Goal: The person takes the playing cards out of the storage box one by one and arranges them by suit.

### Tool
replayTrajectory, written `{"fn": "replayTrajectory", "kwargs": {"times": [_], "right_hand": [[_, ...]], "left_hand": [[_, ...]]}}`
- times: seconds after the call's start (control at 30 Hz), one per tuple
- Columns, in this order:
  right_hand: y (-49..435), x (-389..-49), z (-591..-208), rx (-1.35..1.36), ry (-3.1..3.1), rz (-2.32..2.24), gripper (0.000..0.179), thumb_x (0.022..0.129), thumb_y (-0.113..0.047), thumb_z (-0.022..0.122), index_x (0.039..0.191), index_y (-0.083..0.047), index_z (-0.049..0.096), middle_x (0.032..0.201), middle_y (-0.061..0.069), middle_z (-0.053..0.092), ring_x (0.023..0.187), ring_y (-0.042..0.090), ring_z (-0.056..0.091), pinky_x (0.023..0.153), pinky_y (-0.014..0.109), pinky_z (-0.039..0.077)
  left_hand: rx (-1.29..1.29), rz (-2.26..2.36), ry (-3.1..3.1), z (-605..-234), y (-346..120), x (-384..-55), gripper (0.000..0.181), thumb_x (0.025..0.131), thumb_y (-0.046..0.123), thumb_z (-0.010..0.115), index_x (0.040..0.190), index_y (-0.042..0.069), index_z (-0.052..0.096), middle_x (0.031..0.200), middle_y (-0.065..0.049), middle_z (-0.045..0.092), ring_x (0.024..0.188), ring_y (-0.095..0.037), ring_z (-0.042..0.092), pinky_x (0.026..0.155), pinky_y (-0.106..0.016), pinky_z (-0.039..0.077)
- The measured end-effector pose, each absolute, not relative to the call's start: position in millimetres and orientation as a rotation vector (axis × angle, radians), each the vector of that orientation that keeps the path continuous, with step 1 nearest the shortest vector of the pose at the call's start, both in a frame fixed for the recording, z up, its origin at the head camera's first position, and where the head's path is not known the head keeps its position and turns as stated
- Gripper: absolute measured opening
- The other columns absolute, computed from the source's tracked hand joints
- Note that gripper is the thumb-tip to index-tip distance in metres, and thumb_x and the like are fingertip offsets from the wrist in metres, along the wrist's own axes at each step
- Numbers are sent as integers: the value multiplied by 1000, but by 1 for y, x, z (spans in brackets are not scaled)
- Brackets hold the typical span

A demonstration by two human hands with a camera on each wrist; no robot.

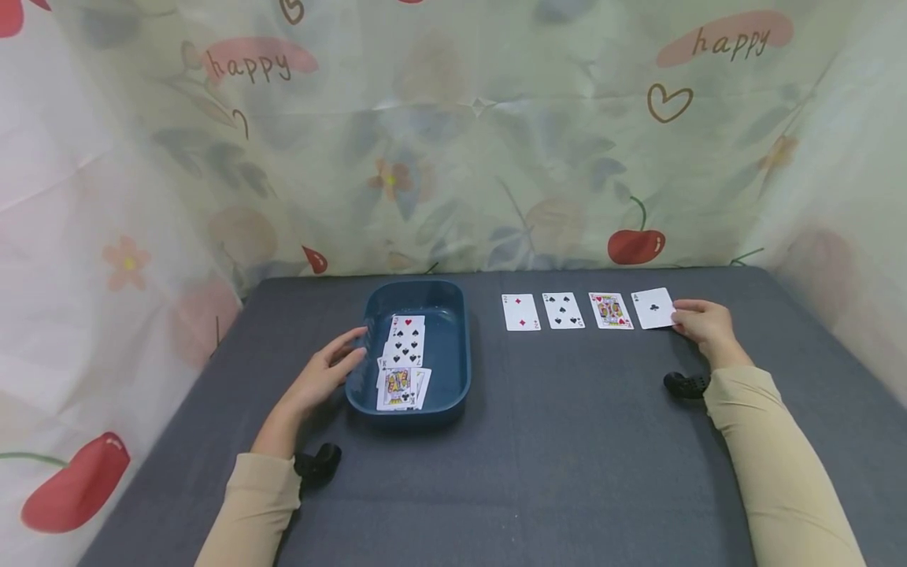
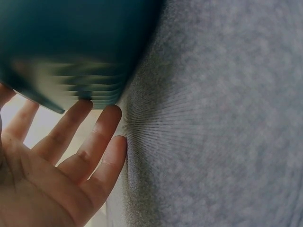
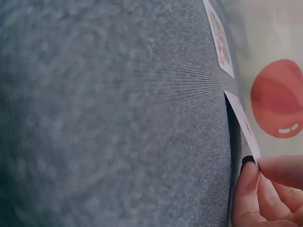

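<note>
Through the head feed I have a dark grey counter (image 1: 553,472) spreading through six o'clock, its far edge meeting a pale back cloth (image 1: 453,209) towards twelve. On that cloth I read "happy" on a pink patch (image 1: 258,61) between ten and eleven o'clock and a second "happy" (image 1: 733,41) at two, with a brown heart outline (image 1: 669,104) just below it. I pick out an orange flower (image 1: 390,179) at eleven and a red cherry (image 1: 636,247) between two and three. A side cloth (image 1: 57,291) at nine o'clock carries a paler flower (image 1: 126,264), with a bigger cherry (image 1: 75,487) at eight. On my right wrist feed, a red print (image 3: 278,99) with white highlights sits at three.
</note>
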State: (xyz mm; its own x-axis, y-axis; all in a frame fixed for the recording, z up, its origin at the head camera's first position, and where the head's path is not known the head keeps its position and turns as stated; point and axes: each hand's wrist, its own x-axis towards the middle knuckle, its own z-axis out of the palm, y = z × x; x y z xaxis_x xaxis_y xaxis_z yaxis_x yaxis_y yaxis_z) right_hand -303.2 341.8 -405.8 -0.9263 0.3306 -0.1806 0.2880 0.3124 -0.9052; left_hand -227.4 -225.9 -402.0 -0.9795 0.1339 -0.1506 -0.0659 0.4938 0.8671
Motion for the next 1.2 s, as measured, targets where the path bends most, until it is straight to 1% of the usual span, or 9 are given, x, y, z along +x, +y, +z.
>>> {"fn": "replayTrajectory", "kwargs": {"times": [0.17, 0.23, 0.3, 0.4, 0.6, 0.73, 0.83, 0.93, 1.2], "right_hand": [[341, -303, -408, -572, -2560, 1626, 48, 88, -2, 51, 133, 11, 42, 69, -18, 47, 59, -9, 49, 57, 11, 49], [341, -301, -407, -581, -2606, 1529, 46, 89, -6, 50, 132, 10, 44, 77, -3, 60, 65, -6, 50, 58, 14, 47], [339, -299, -405, -580, -2647, 1423, 45, 90, -9, 50, 131, 9, 46, 92, 14, 66, 74, 3, 53, 59, 15, 43], [332, -296, -399, -555, -2687, 1306, 44, 91, -13, 48, 130, 8, 47, 129, 30, 48, 91, 17, 51, 62, 16, 38], [306, -297, -387, -293, -2708, 1296, 43, 93, -14, 47, 128, 11, 47, 123, 31, 52, 82, 5, 52, 63, 11, 46], [275, -297, -376, -122, -2744, 1336, 42, 95, -17, 46, 129, 8, 46, 126, 30, 51, 99, 24, 59, 81, 28, 54], [248, -298, -367, 23, -2775, 1371, 41, 96, -19, 47, 128, 7, 47, 128, 30, 51, 110, 38, 56, 86, 35, 53], [223, -298, -360, 175, -2788, 1403, 41, 95, -19, 50, 127, 7, 49, 125, 29, 54, 108, 35, 58, 83, 30, 54], [147, -295, -348, 487, -2752, 1561, 36, 92, -12, 56, 122, 6, 53, 118, 27, 59, 102, 29, 62, 84, 34, 54]], "left_hand": [[59, 1487, 2537, -402, -226, -228, 54, 96, 41, 46, 146, 29, 29, 150, -17, 30, 135, -37, 35, 106, -57, 34], [58, 1484, 2539, -402, -226, -228, 54, 96, 41, 46, 146, 29, 29, 150, -17, 31, 134, -37, 36, 106, -56, 35], [58, 1484, 2540, -402, -226, -228, 53, 97, 41, 46, 146, 29, 29, 150, -17, 31, 134, -37, 36, 106, -56, 35], [60, 1488, 2537, -402, -226, -228, 52, 97, 39, 46, 146, 29, 29, 151, -17, 30, 135, -37, 35, 106, -56, 34], [70, 1492, 2535, -402, -227, -228, 53, 97, 40, 46, 146, 28, 29, 150, -17, 30, 134, -37, 36, 106, -57, 34], [79, 1496, 2534, -403, -227, -227, 54, 96, 42, 46, 146, 28, 29, 150, -17, 31, 134, -37, 36, 106, -57, 34], [82, 1498, 2532, -403, -227, -228, 54, 96, 42, 47, 146, 29, 30, 150, -17, 31, 134, -37, 36, 106, -57, 34], [89, 1492, 2540, -404, -227, -228, 54, 96, 42, 46, 146, 28, 30, 150, -17, 31, 134, -38, 36, 105, -57, 35], [87, 1484, 2557, -403, -226, -227, 53, 97, 39, 46, 146, 27, 29, 149, -19, 32, 133, -38, 37, 105, -57, 36]]}}
